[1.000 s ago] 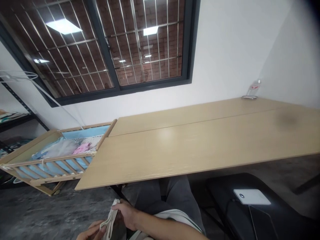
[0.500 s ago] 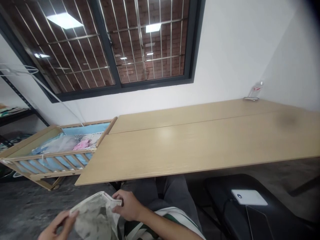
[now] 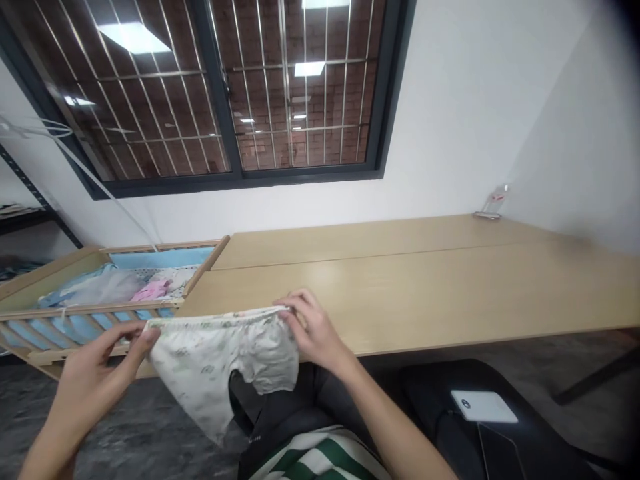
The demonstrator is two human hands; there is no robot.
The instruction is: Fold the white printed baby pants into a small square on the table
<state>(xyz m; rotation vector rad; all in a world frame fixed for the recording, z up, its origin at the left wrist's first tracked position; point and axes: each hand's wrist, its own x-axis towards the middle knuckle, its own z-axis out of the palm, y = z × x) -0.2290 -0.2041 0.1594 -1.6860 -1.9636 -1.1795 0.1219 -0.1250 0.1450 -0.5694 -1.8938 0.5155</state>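
Observation:
Stretched between my hands is a small pair of white printed shorts (image 3: 200,360), hanging just before the table's front edge. Its waistband runs nearly level along the top. My left hand (image 3: 113,353) pinches the left end of the waistband between thumb and fingers. At the other end, my right hand (image 3: 313,327) is closed on the band's corner. One leg hangs down long on the left; the other bunches below my right hand. The wooden table (image 3: 400,287) lies just beyond the shorts.
A wooden cot (image 3: 200,273) with blue lining, pink cloth and a clear bag stands left of the table. On a black seat (image 3: 425,393) at the right lies a white phone (image 3: 484,407). A clear bottle (image 3: 496,200) stands at the table's far right corner.
Both hands have lifted the shorts upward to the table's front edge and drawn apart. The waistband is now pulled straight and the legs hang visibly. The view has shifted slightly.

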